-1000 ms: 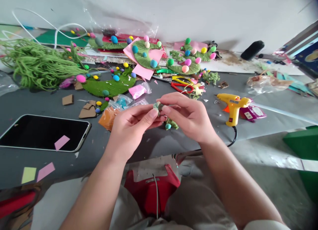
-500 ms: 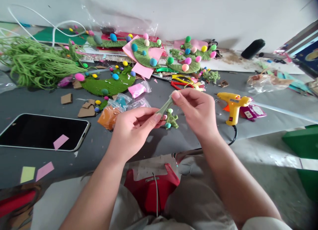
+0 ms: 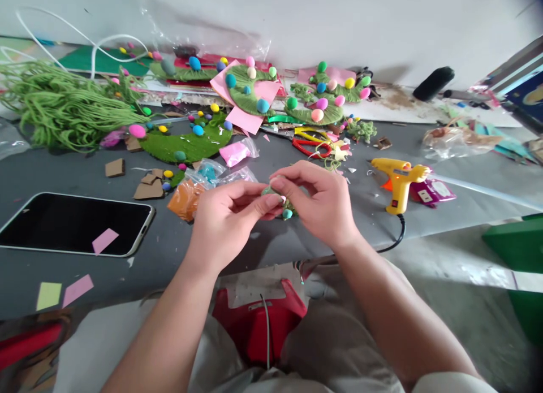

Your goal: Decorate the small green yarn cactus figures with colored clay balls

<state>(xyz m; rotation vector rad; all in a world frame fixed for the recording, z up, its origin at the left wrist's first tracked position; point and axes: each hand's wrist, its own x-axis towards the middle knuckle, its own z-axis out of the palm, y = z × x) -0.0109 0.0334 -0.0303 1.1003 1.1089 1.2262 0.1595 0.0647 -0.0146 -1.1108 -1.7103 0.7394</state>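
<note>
I see from my end that the gap between the hands has just closed: the soft, pale green strip (image 3: 267, 191) no longer stretches between them but sits bunched at the fingertips, near the centre of the frame. To me that means it is gathered rather than pulled out, and mostly hidden by the fingers. My left hand (image 3: 220, 223) grasps it between thumb and curled fingers, with hardly any opening; my right hand (image 3: 328, 212) closes thumb and forefinger on its other side, the fingertips nearly meeting the left ones. Just beneath and between the hands a small green yarn-wrapped piece with a round teal ball (image 3: 287, 214) shows; I cannot tell whether the fingers hold it or it lies on the dark grey bench (image 3: 169, 274). The yellow glue gun (image 3: 397, 186) lies right of centre, and a clear bag of orange material (image 3: 184, 201) lies just left of the left hand.
</note>
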